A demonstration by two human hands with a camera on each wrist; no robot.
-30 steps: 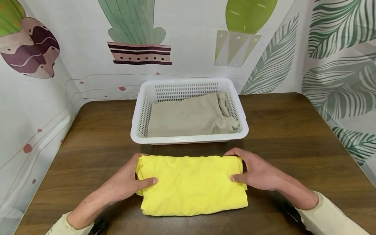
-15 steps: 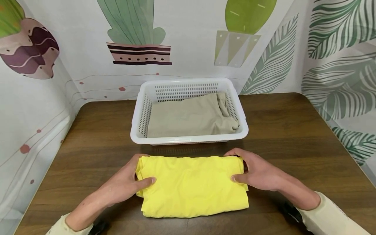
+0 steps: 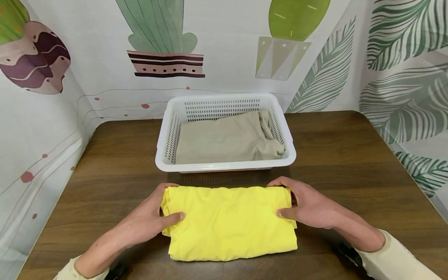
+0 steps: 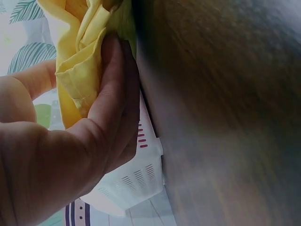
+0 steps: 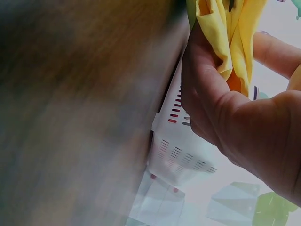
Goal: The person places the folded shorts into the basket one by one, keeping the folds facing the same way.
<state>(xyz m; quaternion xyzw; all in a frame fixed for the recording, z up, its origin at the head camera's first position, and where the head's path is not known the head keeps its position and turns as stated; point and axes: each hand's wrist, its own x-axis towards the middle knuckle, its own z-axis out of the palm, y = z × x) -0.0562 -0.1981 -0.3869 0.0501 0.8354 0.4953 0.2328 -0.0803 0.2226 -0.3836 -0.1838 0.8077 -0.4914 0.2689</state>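
A folded yellow cloth garment (image 3: 231,225) lies in a flat rectangle near the front of the table. My left hand (image 3: 150,217) grips its left end, thumb on top and fingers underneath, as the left wrist view shows around the layered yellow folds (image 4: 80,80). At the opposite end my right hand (image 3: 308,206) holds it the same way; in the right wrist view the fingers curl under the fabric (image 5: 244,47). Most fingertips are hidden beneath the cloth. Just beyond it stands a white perforated basket (image 3: 224,167) with a folded beige garment (image 3: 224,140) inside.
The brown wooden table (image 3: 350,167) extends to both sides of the basket and the cloth. Behind it hangs a white backdrop (image 3: 227,39) printed with cacti and leaves, close to the basket's back rim.
The yellow garment and both hands have shifted very slightly toward the front edge, and the right hand a touch to the right. The basket stays where it was.
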